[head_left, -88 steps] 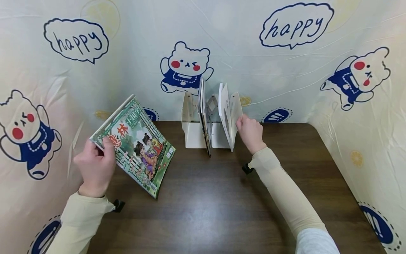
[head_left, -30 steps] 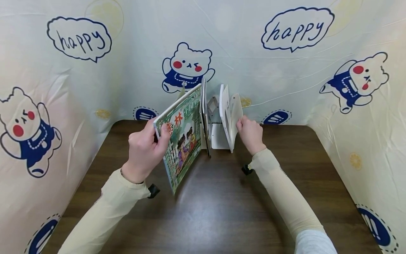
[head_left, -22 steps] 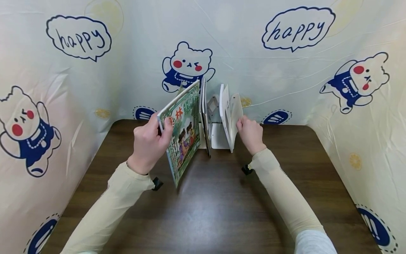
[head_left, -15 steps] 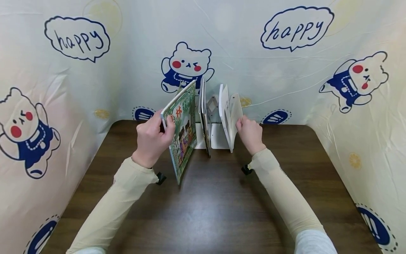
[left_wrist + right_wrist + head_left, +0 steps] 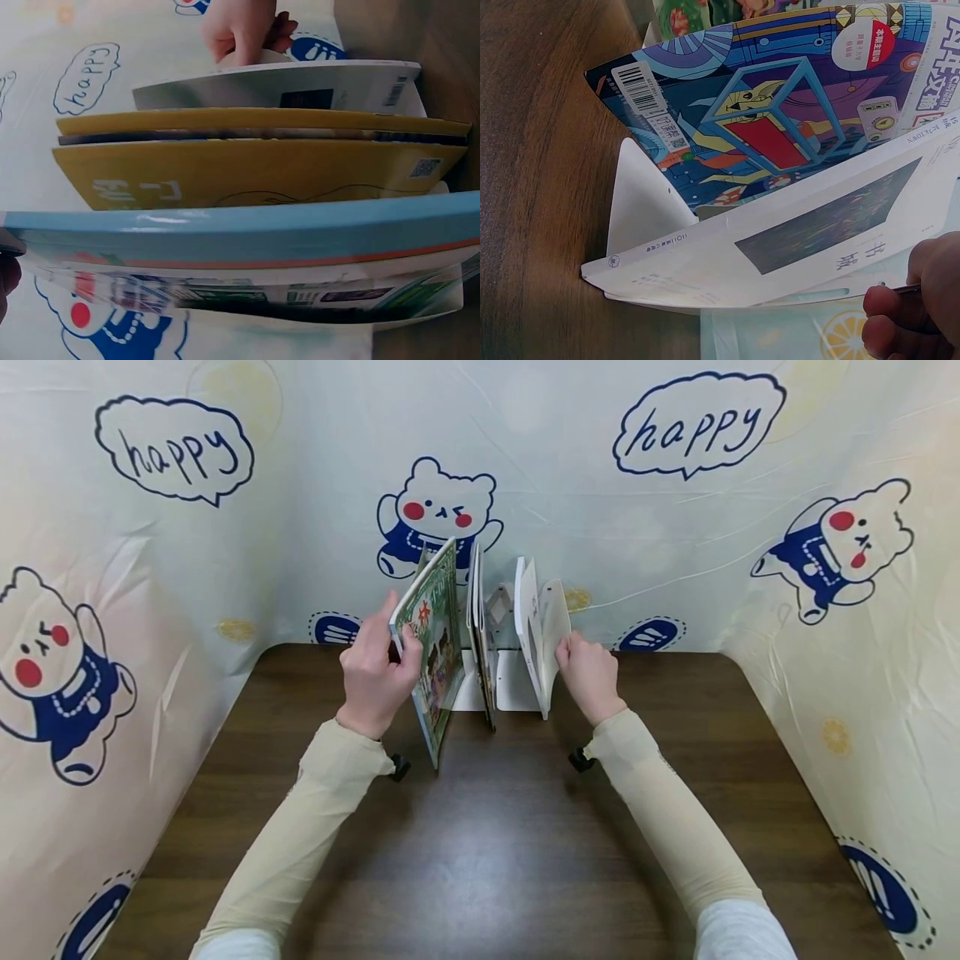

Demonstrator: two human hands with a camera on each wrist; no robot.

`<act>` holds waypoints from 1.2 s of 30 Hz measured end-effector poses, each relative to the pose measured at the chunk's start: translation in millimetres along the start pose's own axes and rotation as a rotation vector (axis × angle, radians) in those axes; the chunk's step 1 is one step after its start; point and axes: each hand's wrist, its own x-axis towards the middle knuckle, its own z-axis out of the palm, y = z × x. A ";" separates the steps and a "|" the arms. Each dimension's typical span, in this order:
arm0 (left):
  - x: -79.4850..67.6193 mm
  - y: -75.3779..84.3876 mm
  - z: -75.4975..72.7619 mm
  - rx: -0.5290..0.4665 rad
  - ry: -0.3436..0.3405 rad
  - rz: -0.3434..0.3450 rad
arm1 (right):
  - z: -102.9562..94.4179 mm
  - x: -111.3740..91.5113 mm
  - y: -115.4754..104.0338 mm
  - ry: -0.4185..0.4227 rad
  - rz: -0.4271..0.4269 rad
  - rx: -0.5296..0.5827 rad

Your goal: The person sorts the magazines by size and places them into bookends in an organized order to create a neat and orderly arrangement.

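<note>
My left hand (image 5: pixel 378 668) grips the spine edge of a green illustrated magazine (image 5: pixel 438 664), thumb on its cover. The magazine stands nearly upright at the left side of a white bookstand (image 5: pixel 516 681); its light-blue spine (image 5: pixel 225 231) runs across the left wrist view. At the stand's right end panel (image 5: pixel 557 618), my right hand (image 5: pixel 588 675) pinches the edge. Between them stand thin magazines (image 5: pixel 480 635), one with a colourful blue cover (image 5: pixel 780 105) in the right wrist view. A white book (image 5: pixel 527 618) leans by the right panel. The stand's left panel is mostly hidden behind the green magazine.
A brown wooden table (image 5: pixel 480 843) lies under everything. Pale cloth (image 5: pixel 330 485) printed with bears and "happy" bubbles hangs at the back and both sides. Small black cameras (image 5: pixel 581 760) sit at the wrists.
My left hand has brought the green magazine from the left to the bookstand, turning it from face-on to almost edge-on. The right hand has stayed at the right panel.
</note>
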 end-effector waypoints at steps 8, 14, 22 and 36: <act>-6.3 -10.7 14.0 0.010 0.023 -0.015 | -2.0 -0.7 -1.1 -0.008 0.004 -0.002; -10.5 -19.3 22.5 0.015 0.038 -0.014 | -1.6 -1.0 -0.4 0.001 -0.007 0.000; -17.1 -24.6 31.4 0.038 0.084 -0.001 | -1.4 -0.5 0.0 -0.001 -0.005 -0.005; -21.1 -26.4 38.3 0.006 0.091 -0.070 | -2.5 -0.4 -2.4 0.003 0.000 0.002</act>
